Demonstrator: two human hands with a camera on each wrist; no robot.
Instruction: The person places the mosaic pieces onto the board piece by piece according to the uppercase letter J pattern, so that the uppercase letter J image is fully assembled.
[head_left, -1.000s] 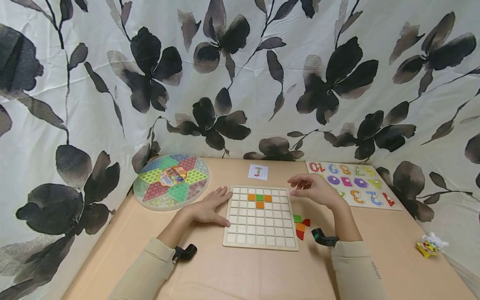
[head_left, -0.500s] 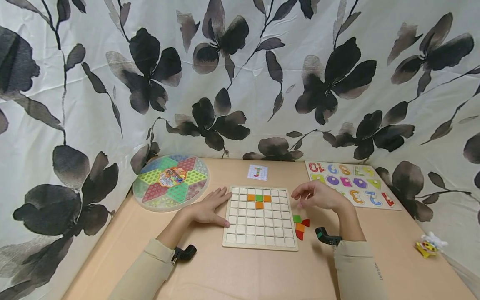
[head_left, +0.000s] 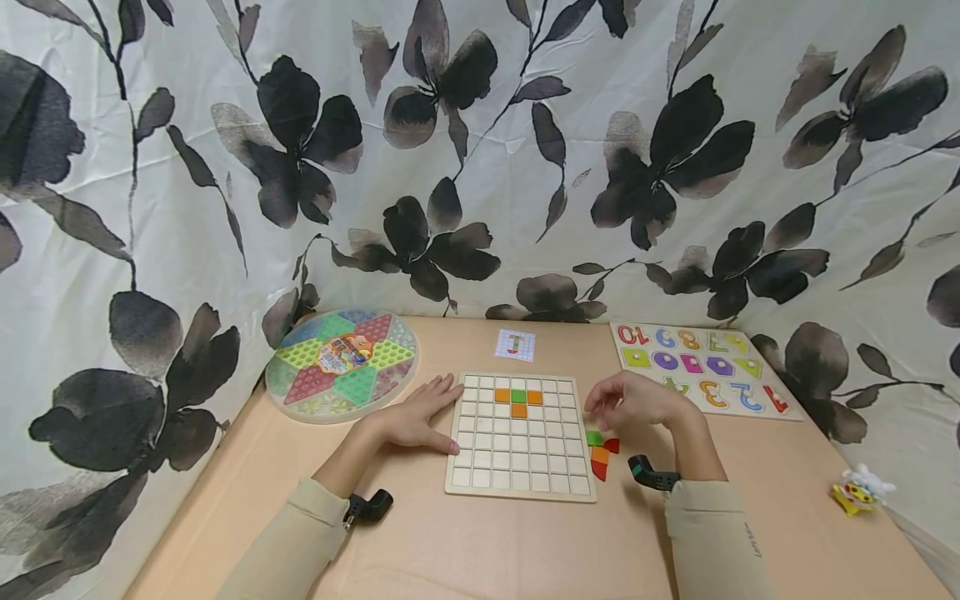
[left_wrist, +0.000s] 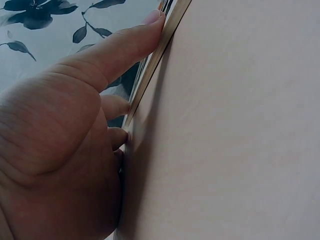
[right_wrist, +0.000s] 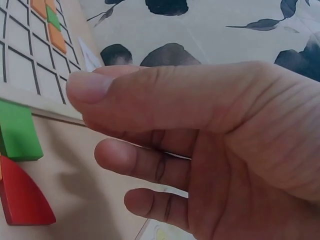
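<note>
A square wooden grid board lies on the table, with orange tiles around a green tile in its upper rows. My left hand rests at the board's left edge, fingers extended; in the left wrist view its thumb touches the wooden rim. Off the right edge, my right hand hovers with loosely bent fingers, and nothing shows in its grasp. Just below it lie a green block, an orange block and red curved-sided pieces.
Behind the board lies a small pattern card. A round Chinese checkers board is at left. A number and shape puzzle board lies at the back right, a small yellow and white toy at the far right.
My right hand has shifted slightly right and down, away from the board's upper right corner and closer to the loose pieces. My left hand and the tiles have stayed in place.
</note>
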